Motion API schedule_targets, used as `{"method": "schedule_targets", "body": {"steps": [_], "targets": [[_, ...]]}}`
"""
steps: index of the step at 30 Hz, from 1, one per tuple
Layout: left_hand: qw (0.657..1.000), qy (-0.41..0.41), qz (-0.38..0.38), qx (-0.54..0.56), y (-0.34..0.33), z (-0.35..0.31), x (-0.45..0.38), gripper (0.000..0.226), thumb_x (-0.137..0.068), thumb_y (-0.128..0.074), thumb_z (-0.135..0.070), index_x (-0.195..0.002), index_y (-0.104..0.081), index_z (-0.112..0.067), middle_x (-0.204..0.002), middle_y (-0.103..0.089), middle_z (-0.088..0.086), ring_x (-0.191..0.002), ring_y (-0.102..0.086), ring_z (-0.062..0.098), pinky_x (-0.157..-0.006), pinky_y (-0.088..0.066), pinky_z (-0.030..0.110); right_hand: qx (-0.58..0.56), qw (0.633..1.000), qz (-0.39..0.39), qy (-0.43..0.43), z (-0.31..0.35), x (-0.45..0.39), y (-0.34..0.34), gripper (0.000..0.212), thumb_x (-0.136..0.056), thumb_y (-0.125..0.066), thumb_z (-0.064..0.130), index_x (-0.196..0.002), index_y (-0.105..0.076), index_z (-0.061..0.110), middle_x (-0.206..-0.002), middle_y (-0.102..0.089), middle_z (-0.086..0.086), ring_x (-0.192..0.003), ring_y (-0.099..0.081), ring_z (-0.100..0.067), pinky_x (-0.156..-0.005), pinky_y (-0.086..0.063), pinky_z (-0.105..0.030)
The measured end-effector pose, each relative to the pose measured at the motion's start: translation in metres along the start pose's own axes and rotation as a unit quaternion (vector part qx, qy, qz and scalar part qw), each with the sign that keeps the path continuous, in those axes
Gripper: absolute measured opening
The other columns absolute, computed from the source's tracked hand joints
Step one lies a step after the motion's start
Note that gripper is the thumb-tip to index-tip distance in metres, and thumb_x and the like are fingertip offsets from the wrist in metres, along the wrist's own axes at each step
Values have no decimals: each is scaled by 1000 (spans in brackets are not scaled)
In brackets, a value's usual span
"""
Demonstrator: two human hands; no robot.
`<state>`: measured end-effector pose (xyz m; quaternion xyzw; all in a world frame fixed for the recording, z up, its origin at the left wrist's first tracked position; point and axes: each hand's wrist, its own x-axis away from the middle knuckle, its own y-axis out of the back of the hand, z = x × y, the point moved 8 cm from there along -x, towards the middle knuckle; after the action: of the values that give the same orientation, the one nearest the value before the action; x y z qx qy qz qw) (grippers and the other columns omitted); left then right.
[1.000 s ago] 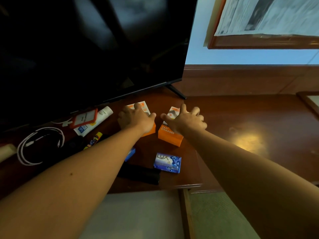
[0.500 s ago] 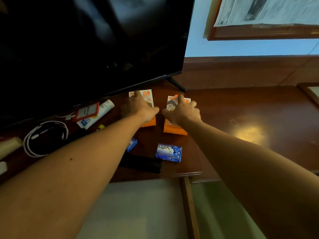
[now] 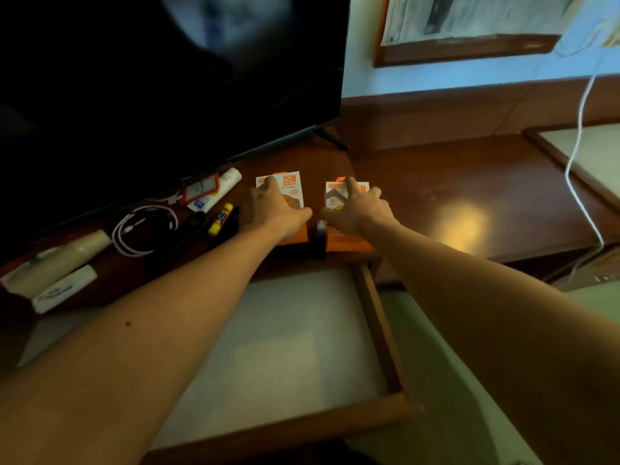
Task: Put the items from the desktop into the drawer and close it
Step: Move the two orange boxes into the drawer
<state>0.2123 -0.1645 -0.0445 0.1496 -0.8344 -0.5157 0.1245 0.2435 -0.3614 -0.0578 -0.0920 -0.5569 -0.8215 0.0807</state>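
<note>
With your left hand (image 3: 273, 209) grasping the white-and-orange cardboard 25W charger box (image 3: 281, 196) and your right hand (image 3: 357, 209) its twin box (image 3: 345, 213) at the wooden desktop's (image 3: 469, 189) front edge, lift both straight over the edge into the open pale-lined drawer (image 3: 285, 347).

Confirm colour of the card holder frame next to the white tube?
Red-orange frame around a pale insert, on the card holder lying against the white tube. Head view, the only one.
</note>
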Motion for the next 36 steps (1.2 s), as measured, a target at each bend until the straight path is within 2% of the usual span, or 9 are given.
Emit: {"method": "schedule_targets", "body": {"steps": [4,9,17,23,26,29,36], "targets": [[1000,1,20,-20,-2,15,51,91,-73,-73,-63,-145,-35,-21,-138,-46,17,-119,-52,37,-81,-44,39,2,1000,2,-16,-14,51,-19,98,-79,-59,74,-155,-11,35,-143,-33,-20,-122,-45,-43,-93,-50,-50],[999,-11,34,-7,-19,30,100,90,-69,-74,-64,-141,-38,-21,-135,-48,17,-119,-52,37,-94,-45,42,4,1000,4,-17,-34,100,-41,96,-82,-57,71,-156,-8,36,-141,-34,-19,-121,-46,-41,-92,-49,-49],[996,8,85,-25,-68,59,168,90,-74,-70,-66,-146,-29,-29,-143,-39,12,-123,-48,37,-90,-45,43,9,998,63,-17,-62,141,-86,93,-77,-65,69,-150,-14,41,-137,-36,-19,-118,-50,-45,-91,-51,-52],[991,41,125,-33,-111,86,184,91,-72,-67,-69,-144,-29,-28,-140,-37,12,-118,-48,36,-91,-49,44,37,994,107,2,-73,144,-128,93,-73,-67,70,-147,-17,40,-139,-37,-20,-120,-48,-45,-90,-48,-51],[986,57,146,-57,-128,93,187,91,-74,-67,-67,-146,-27,-26,-142,-35,14,-121,-47,38,-92,-46,45,55,988,143,18,-81,145,-151,99,-77,-66,69,-152,-10,36,-142,-33,-22,-126,-43,-46,-96,-45,-53],[980,83,173,-54,-150,103,191,92,-75,-70,-62,-147,-25,-26,-144,-33,15,-121,-45,39,-91,-45,44,82,982,163,48,-84,146,-173,98,-81,-68,61,-153,-8,31,-139,-32,-23,-125,-43,-48,-94,-47,-54],[970,118,204,-58,-183,118,202,94,-74,-74,-58,-147,-24,-26,-145,-31,15,-123,-46,40,-95,-45,45,99,972,211,36,-98,142,-216,106,-80,-75,52,-155,-6,22,-151,-16,-26,-127,-45,-49,-100,-47,-53]]}}
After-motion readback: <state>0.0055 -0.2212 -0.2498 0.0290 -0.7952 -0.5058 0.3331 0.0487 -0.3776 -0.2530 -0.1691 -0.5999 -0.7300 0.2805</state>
